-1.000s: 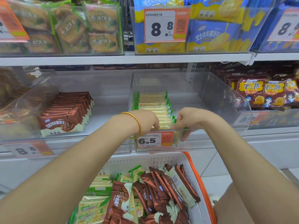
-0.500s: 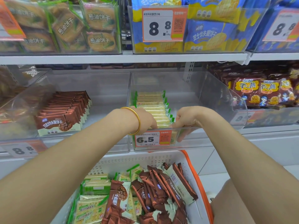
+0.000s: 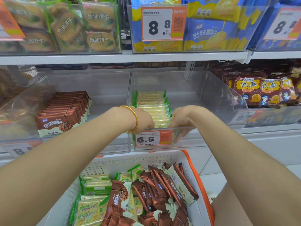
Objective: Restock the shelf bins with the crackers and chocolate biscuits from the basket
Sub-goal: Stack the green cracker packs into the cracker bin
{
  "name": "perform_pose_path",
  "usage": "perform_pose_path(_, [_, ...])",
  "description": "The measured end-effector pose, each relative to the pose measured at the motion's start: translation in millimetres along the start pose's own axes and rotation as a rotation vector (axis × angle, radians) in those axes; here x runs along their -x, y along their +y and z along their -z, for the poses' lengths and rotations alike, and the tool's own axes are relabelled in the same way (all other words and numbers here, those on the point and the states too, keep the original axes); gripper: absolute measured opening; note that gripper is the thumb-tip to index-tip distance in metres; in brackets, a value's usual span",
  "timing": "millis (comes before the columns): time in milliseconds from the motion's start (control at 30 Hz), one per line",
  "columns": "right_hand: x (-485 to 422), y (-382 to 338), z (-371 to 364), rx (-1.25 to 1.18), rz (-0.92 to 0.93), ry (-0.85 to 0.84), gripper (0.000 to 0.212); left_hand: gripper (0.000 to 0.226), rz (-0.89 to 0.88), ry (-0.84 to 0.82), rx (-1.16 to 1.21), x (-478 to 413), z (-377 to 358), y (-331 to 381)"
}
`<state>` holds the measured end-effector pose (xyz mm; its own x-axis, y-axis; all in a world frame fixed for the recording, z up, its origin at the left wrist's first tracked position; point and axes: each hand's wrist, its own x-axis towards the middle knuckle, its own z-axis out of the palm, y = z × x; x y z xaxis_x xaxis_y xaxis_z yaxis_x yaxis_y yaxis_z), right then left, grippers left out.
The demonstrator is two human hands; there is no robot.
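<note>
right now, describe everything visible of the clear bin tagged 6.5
The clear plastic bin sits open-topped on the white shelf, side walls sloping forward. An orange-and-white 6.5 price tag is on its front. One row of green-edged cracker packs lines its left side. The left hand and right hand reach over its front rim.

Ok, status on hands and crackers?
In cracker bin: left hand, right hand flanking front packs; grip hidden. More crackers, chocolate biscuits in basket. Nothing blocking.
</note>
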<state>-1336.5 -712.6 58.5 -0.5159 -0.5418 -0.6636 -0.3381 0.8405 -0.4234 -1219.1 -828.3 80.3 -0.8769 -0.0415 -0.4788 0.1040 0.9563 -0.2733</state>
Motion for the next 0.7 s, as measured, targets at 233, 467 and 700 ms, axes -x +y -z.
perform_pose_path(233, [2.6,5.9,4.1,-0.002,-0.01,-0.004,0.029,0.033,0.0,0.133,0.253,3.2,-0.5,-3.6])
perform_pose_path(467, [-1.8,-4.1,0.8,-0.013,-0.048,0.0,0.019,0.027,0.041,-0.01,0.149,3.4,8.7,2.8])
perform_pose_path(700, [4.8,-9.7,-2.3,0.037,-0.087,0.002,0.03,0.021,0.054,-0.031,0.134,3.0,11.3,8.0])
